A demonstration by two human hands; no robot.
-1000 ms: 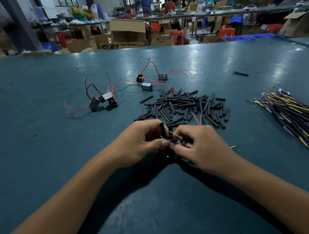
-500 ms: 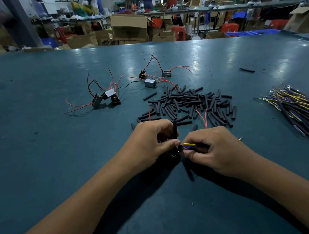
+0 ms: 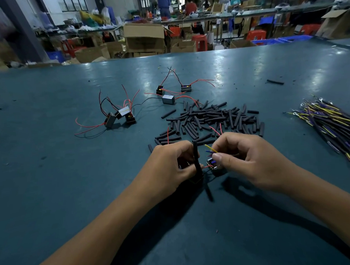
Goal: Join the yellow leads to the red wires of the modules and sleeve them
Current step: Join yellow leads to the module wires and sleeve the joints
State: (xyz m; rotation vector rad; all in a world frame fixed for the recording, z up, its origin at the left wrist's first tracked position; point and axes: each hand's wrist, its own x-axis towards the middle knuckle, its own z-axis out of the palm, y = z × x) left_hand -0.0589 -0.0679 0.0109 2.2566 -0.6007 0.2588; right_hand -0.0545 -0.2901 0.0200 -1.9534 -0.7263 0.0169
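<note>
Black sleeve (image 3: 197,161) and module (image 3: 216,167) in pinching hands (image 3: 207,161)

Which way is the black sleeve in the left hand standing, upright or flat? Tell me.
Upright, near enough. The black sleeve rises between the fingers of the left hand, its top end free above them, unlike the sleeve pile lying flat on the table.

Both forearms forward, left hand (image 3: 172,164) and right hand (image 3: 248,159) curled (fingertips nearly meeting)
</note>
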